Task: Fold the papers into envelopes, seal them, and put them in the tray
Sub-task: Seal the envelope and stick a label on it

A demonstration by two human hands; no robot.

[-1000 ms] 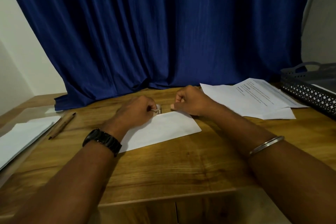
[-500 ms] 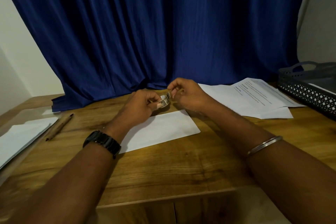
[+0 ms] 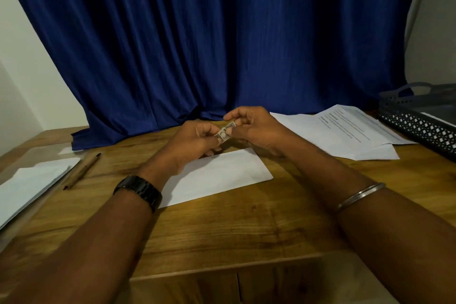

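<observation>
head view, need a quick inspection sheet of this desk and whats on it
Surface: wooden table, bare wood in front of the arms.
Job's things: folded white envelope lying flat near the hands; printed papers stacked to its right; black perforated tray at the far right; small strip held off the table, too small to identify.
Clutter: pencil and white sheets on the left.
Grippers: left hand and right hand each have a pinch grip on the small strip.
Cables: nothing seen.
Surroundings: blue curtain behind the table; pale wall beside it.
</observation>
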